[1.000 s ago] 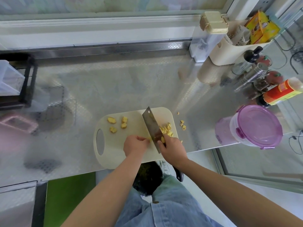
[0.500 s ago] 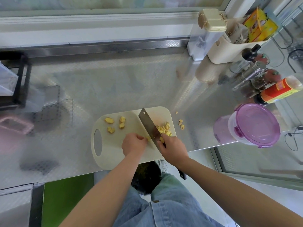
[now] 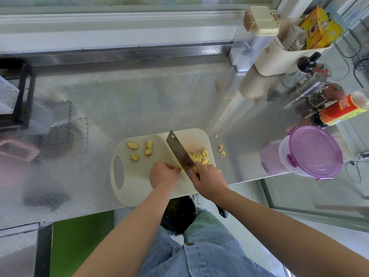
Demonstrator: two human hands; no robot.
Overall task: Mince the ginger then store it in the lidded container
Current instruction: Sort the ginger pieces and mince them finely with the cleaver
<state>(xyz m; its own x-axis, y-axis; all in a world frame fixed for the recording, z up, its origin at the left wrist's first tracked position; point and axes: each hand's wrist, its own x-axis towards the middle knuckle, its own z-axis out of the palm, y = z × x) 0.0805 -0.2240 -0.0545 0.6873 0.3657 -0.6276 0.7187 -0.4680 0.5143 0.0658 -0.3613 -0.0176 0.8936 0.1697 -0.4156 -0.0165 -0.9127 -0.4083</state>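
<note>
Right hand (image 3: 209, 180) clamped round the handle of a cleaver (image 3: 178, 151), gripping right up by the blade, dark handle end poking out behind the wrist toward 5 o'clock. Blade edge down on a pale cutting board (image 3: 135, 188), long axis running from the hand toward 11 o'clock.

Left hand (image 3: 162, 174) just beside, at 9 o'clock of the right, fingers curled down onto a small ginger piece (image 3: 181, 169) and pinning it against the blade's left face.

Heap of chopped ginger (image 3: 199, 157) on the other side of the blade, at 12 to 1 o'clock of the right hand, near the board's right edge. Several uncut ginger chunks (image 3: 132, 145) at 10 to 11 o'clock of the left hand, apart from the blade and nearer the left hand than the right. A few stray bits (image 3: 221, 150) off the board on the steel tabletop (image 3: 119, 106), at 2 o'clock.

Lidded container (image 3: 311, 154), a clear tub with its purple lid on, well apart at 3 o'clock, close to the tabletop's near edge, on the right hand's side.

Judged mid-mince: pieces coarse, chunks waiting, nothing stored. Likely next: another cut across the pinned piece, blade stepping toward 9 o'clock, left fingertips needing to back away. Risk: edge very close to those fingers.
</note>
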